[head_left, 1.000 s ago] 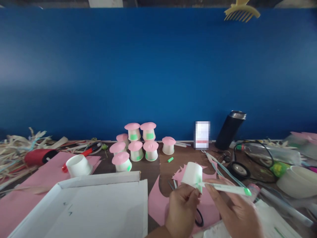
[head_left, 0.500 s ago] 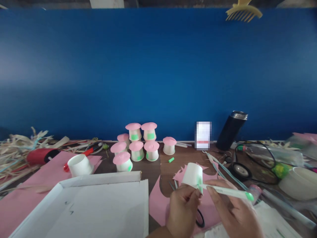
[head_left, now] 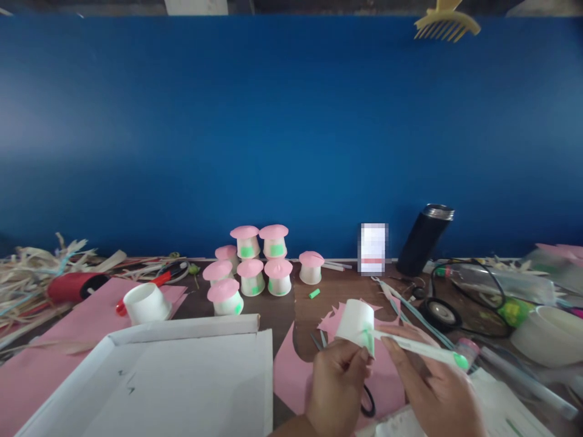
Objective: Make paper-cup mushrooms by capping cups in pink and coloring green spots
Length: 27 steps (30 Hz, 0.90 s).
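Note:
My left hand (head_left: pixel 339 382) is closed on the lower rim of a white paper cup (head_left: pixel 354 320), which is tilted and bears a patch of green colour on its side. My right hand (head_left: pixel 432 379) grips a white marker pen (head_left: pixel 419 347) with a green end. The pen's tip is at the cup's right edge, by the green patch; whether it touches I cannot tell. A green pen cap (head_left: pixel 314 294) lies on the table beyond my hands. Beneath them are cut pink paper (head_left: pixel 291 370) and scissors (head_left: pixel 368 402), partly hidden.
Several white cups with pink paper tops (head_left: pixel 250 268) stand at the back. A white box lid (head_left: pixel 191 376) lies front left, a plain white cup (head_left: pixel 146 303) behind it. At right are a dark flask (head_left: pixel 423 240), a roll of black tape (head_left: pixel 441 313) and a clear bottle (head_left: pixel 505 282).
The pen has shifted slightly right, its tip moving from on the green patch to the cup's edge. The green patch now shows more fully. My left hand keeps its hold on the cup.

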### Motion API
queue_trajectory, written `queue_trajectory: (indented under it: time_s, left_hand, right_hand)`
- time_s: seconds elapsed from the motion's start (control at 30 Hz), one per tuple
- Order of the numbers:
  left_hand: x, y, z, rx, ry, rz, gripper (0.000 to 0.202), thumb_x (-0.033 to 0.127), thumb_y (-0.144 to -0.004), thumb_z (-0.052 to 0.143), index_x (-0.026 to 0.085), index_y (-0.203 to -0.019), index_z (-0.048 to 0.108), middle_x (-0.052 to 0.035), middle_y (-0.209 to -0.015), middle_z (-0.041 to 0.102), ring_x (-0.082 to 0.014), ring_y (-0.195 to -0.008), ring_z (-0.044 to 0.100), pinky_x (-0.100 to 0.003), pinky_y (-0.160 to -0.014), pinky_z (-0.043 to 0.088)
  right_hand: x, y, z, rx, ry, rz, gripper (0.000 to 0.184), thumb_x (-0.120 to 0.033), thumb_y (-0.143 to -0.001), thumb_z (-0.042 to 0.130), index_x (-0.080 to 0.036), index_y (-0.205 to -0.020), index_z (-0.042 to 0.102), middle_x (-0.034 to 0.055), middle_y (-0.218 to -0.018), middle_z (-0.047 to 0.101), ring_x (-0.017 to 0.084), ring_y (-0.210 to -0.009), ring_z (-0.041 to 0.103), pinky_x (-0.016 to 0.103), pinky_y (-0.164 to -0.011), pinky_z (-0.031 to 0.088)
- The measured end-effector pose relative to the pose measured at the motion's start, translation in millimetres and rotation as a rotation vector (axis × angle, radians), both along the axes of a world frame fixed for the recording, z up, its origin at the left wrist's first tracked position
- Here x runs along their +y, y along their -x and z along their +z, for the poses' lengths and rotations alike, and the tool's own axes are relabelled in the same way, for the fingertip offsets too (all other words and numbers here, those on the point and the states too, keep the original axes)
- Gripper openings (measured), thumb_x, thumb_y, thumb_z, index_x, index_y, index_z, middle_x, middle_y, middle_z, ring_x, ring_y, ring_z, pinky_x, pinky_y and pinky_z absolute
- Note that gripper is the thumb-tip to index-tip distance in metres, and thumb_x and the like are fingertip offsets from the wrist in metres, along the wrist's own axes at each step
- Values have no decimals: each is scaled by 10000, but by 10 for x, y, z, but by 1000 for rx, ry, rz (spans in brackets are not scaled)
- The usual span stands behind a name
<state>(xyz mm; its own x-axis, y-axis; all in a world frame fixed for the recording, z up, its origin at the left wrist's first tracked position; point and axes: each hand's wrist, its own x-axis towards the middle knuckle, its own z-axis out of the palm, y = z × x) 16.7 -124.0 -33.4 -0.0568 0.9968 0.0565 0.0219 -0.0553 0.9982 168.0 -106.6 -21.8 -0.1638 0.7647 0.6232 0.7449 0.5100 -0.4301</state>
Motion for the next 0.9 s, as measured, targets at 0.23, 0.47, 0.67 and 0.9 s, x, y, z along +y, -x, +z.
queue_trajectory:
  time_s: [0.23, 0.47, 0.67, 0.9]
  left_hand:
    - [-7, -3, -15, 21, -11, 24, 266, 270, -822, 542, 184, -603, 663, -21, -649, 626, -168, -703, 579, -262, -672, 402]
    - [-9, -12, 1, -6, 12, 11, 272, 280, -819, 544, 183, -585, 641, -10, -628, 591, -161, -680, 542, -263, -647, 381]
    - [-5, -1, 3, -13, 3, -1, 267, 280, -827, 533, 187, -605, 650, -13, -663, 599, -162, -704, 549, -262, -660, 385]
    - [-7, -8, 6, -8, 13, 15, 281, 269, -819, 541, 178, -568, 627, -3, -624, 569, -151, -665, 543, -254, -634, 375]
  right_hand:
    - [-12, -7, -7, -10, 6, -8, 235, -393, -861, 537, -241, -957, 688, 22, -940, 739, 204, -909, 690, 276, -790, 539]
    - [-8, -41, -75, -30, 20, -54, 261, -417, -857, 534, -237, -982, 676, 41, -988, 728, 222, -970, 671, 290, -810, 531]
    - [-5, -11, -27, -5, 22, -2, 231, -379, -876, 516, -245, -963, 684, 23, -1002, 722, 202, -981, 664, 282, -858, 516]
    - [-12, -58, -104, 13, 24, -12, 249, -403, -851, 550, -228, -990, 661, 40, -956, 730, 207, -926, 682, 281, -810, 528]
